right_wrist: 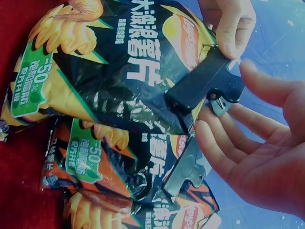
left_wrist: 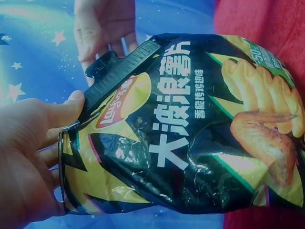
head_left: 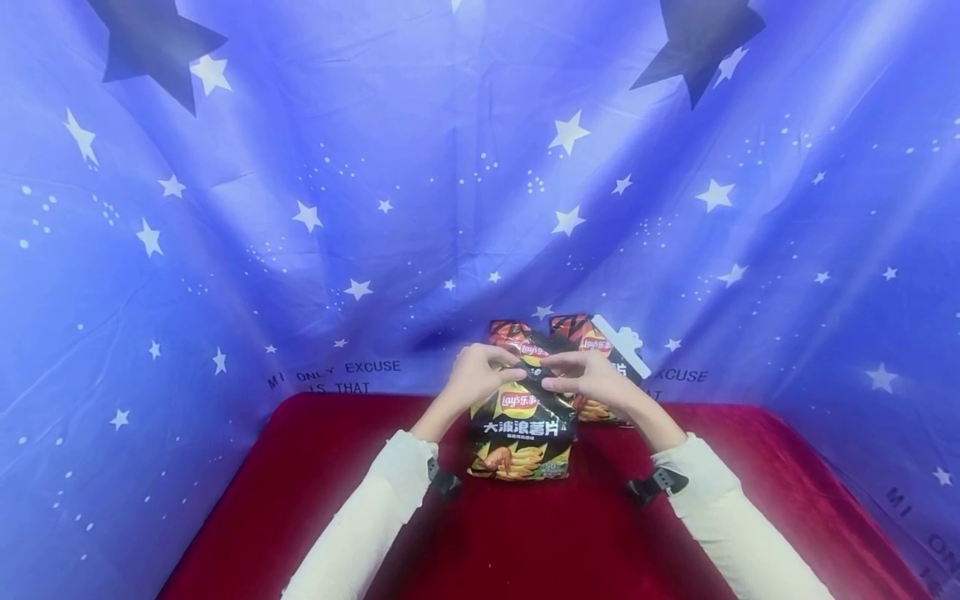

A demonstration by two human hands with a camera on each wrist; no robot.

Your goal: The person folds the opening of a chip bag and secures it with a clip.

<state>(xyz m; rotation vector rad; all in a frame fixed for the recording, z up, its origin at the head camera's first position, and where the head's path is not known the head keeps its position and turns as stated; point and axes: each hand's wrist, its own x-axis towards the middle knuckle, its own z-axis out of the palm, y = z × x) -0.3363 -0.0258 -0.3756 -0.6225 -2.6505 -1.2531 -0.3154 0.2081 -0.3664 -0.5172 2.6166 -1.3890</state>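
Observation:
A black and yellow bag of potato chips (head_left: pixel 522 454) stands at the front, its top in the left hand (head_left: pixel 480 377). Slantwise across that top sits a black clip (right_wrist: pixel 202 78). In the left wrist view the left thumb (left_wrist: pixel 74 102) presses at the clip's end by the bag's top edge, while the other fingers pass behind the bag. The right hand (right_wrist: pixel 267 143) is spread around the clip's handle, thumb on one side and fingers on the other. Whether its fingertips touch the clip cannot be told.
Behind stand an orange and black chip bag (right_wrist: pixel 109 157) with a dark clip (right_wrist: pixel 186 174) and another chip bag (head_left: pixel 577 333) with a white clip (head_left: pixel 626 346). They rest on a red cloth-covered table (head_left: pixel 525 542) before a blue starry curtain (head_left: pixel 450 167).

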